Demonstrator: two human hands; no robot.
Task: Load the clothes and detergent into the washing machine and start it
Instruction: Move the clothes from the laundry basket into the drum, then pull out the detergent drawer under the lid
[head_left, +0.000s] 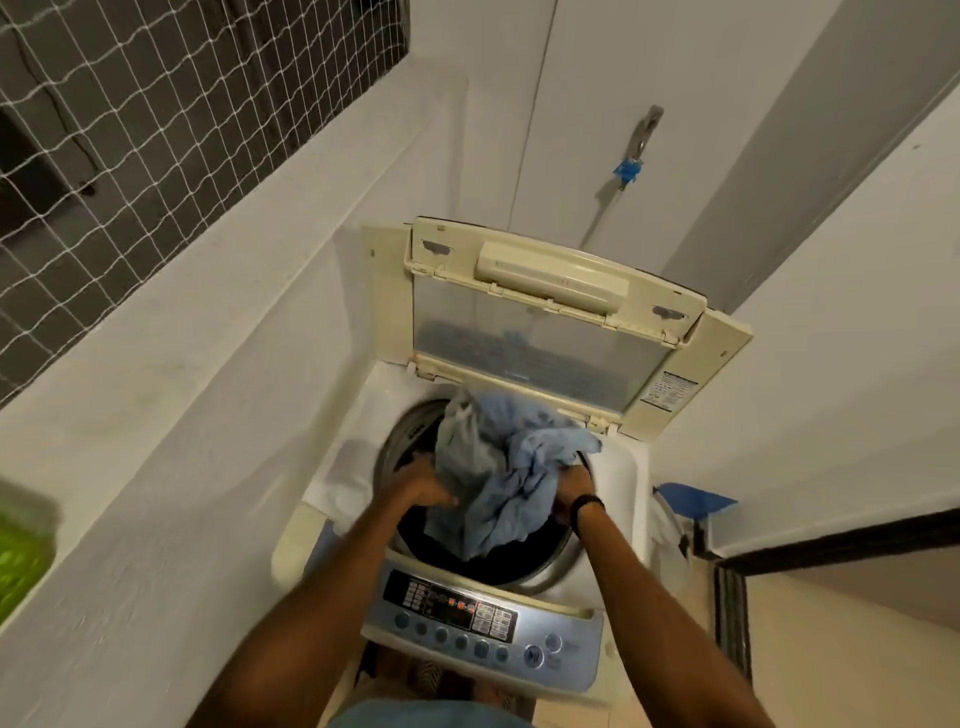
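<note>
Fingers (448, 500): left hand (423, 486) is gripping the blue clothes (498, 478); right hand (571, 484) is hiding its own under cloth, grip unclear.
Clothes: hanging into the open washing machine (626, 467), frame centre.

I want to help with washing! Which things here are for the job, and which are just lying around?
For the job: blue clothes, drum, open lid, control panel, left hand, right hand.
Just lying about: blurry green thing on the ledge, blue thing beside the machine, window net.
</note>
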